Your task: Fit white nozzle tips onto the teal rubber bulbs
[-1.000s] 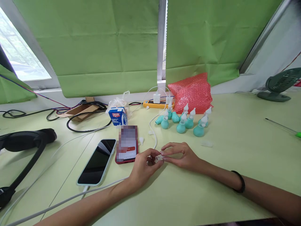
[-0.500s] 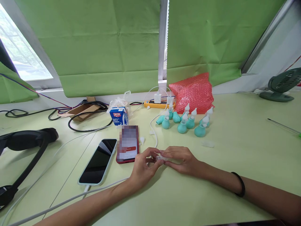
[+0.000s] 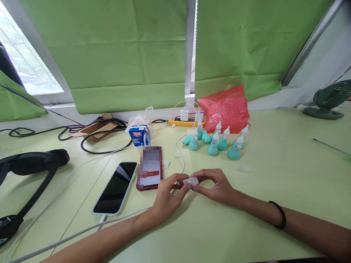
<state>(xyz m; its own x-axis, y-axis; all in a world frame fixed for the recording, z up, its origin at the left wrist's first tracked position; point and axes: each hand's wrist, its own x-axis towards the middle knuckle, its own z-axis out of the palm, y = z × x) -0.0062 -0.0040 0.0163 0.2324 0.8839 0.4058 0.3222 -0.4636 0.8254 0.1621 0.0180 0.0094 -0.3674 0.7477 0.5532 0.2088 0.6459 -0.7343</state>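
Between the fingertips of both hands is a small whitish translucent piece (image 3: 191, 180), perhaps plastic film or a wrapper; its exact kind is unclear. My left hand (image 3: 169, 193) pinches its left end with thumb and index finger. At the right end, my right hand (image 3: 215, 184) grips it with thumb and fingertips. Beyond the hands stand several teal squeeze bulbs (image 3: 212, 149) with translucent pointed nozzles, while a teal bulb (image 3: 187, 140) lies on its side. A loose white nozzle (image 3: 166, 164) rests beside the red-cased phone (image 3: 149, 171).
A light-cased phone (image 3: 115, 188) lies left, cable attached. Farther back are a blue milk carton (image 3: 139, 136), an orange power strip (image 3: 175, 123) and a red bubble-wrap bag (image 3: 227, 109). A clear strip (image 3: 242, 168) and a screwdriver shaft (image 3: 330, 146) lie right; a black headset (image 3: 35, 162) sits left.
The right hand's fingers have lifted and bent, and more of the whitish piece shows between the hands. The left hand stays nearly in place. The camera view has shifted slightly.
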